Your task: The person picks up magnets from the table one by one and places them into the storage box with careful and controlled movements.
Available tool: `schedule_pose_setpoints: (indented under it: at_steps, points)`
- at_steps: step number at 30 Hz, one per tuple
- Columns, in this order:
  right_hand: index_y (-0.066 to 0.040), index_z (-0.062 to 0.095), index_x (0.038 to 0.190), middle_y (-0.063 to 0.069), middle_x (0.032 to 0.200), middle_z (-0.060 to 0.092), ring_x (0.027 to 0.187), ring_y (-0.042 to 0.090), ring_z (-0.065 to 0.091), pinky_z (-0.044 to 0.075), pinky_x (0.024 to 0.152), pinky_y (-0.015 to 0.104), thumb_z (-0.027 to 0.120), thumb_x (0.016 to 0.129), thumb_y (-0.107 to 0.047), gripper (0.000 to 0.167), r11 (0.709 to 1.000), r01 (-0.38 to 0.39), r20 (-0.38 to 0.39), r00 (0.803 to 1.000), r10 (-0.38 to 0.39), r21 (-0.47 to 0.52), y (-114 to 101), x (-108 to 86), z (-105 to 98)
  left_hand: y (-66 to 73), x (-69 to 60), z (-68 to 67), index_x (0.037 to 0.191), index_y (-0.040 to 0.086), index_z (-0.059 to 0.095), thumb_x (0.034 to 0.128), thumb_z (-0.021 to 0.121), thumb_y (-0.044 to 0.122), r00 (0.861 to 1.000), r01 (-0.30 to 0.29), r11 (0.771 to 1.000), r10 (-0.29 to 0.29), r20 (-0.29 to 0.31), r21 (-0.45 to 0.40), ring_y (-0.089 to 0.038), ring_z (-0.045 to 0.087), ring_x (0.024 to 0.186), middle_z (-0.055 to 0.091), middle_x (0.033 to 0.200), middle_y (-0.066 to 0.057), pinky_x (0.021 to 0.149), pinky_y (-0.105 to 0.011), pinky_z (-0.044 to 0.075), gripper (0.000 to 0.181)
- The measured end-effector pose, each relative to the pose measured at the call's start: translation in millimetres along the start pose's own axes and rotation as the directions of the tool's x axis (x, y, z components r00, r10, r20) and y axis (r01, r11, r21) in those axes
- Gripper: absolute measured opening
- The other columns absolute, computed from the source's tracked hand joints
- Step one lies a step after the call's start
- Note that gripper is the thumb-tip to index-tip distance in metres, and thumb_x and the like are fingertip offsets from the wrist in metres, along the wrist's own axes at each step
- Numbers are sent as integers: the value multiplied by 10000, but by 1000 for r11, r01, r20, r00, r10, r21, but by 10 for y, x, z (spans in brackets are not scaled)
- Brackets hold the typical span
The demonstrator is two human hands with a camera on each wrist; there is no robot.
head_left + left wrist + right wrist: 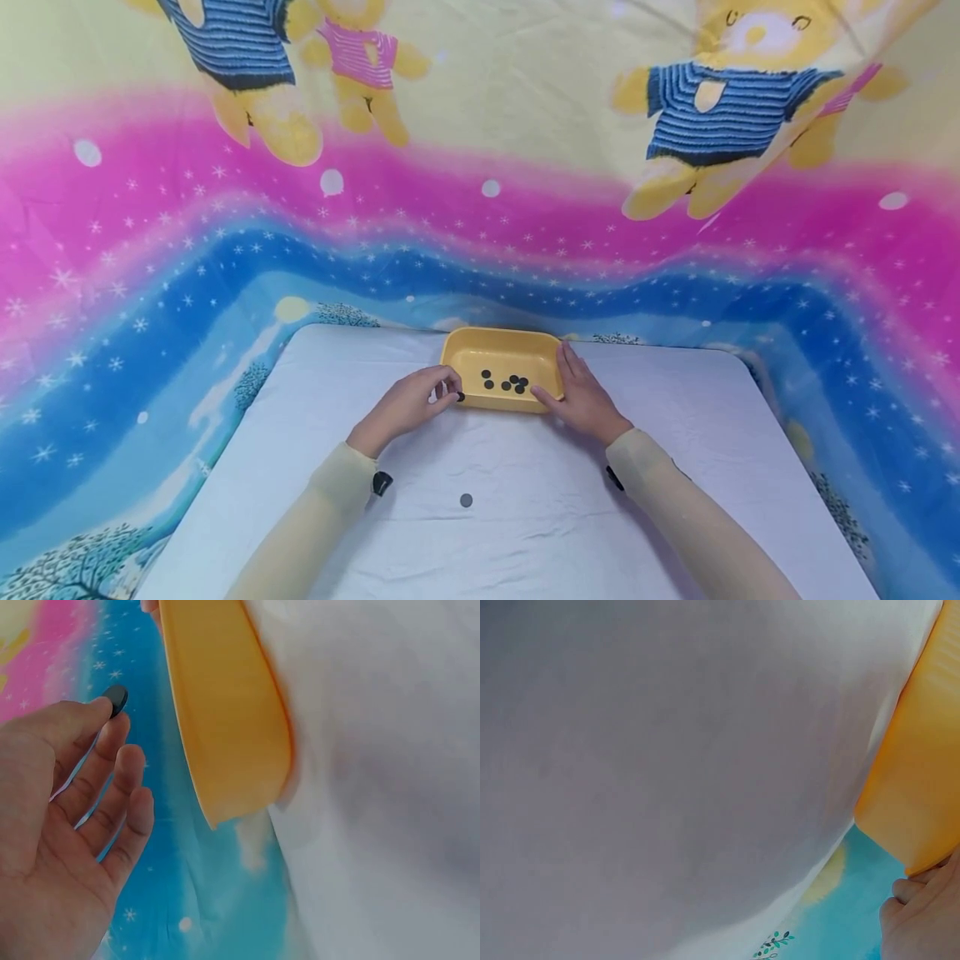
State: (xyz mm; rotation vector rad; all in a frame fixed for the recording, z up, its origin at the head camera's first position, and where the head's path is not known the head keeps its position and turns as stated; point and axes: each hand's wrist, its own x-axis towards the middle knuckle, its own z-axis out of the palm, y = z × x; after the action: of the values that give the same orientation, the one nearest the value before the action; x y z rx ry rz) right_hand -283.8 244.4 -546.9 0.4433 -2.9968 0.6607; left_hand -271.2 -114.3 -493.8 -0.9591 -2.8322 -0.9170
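Between thumb and index finger, my left hand [412, 402] pinches a small black disc [116, 697] at the front left corner of a yellow plastic box [501, 340]. The left wrist view shows its other fingers loosely bent and holding nothing. My right hand [588, 402] holds the box's right end, the thumb reaching over the front rim and the fingers along the side. In the right wrist view part of that hand shows at the box's rim. Several black discs [486, 374] lie inside on the bottom. One more grey-black disc [467, 500] lies flat on the table, nearer me.
The table [525, 517] is covered with a white cloth. The box stands at its far edge. Behind and around the table hangs a colourful curtain [480, 233] with bears and snowflakes.
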Motion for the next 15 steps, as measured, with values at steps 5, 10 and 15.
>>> schedule_pose_setpoints:
  at_steps: [5,10,15]
  points:
    - [-48,-10,1716,82,1798,-107,1666,315,13,115,1347,506,416,1024,-793,1103,1000,-9,5,1000,9,-1,-2,12,-11,29,148,-8,1112,254,682,1048,727,201,999,32,999,-32,-12,-18,-84,624,935,690,1041,139,815,-305,552,94]
    - [-42,-8,1715,87,1799,-106,1665,325,19,117,1347,509,412,1022,-796,1106,1000,-9,7,1000,9,-5,-5,20,-20,46,293,-6,1101,238,682,1049,724,198,998,62,997,-63,-12,-53,-97,623,926,697,1031,118,809,-322,556,77]
    - [-35,2,1715,92,1798,-102,1665,331,24,123,1345,513,429,1023,-788,1107,1000,-7,11,1000,7,-5,-8,19,-26,0,406,16,1085,234,689,1051,719,197,997,83,995,-83,-4,-59,-103,630,921,700,1019,114,798,-328,557,59]
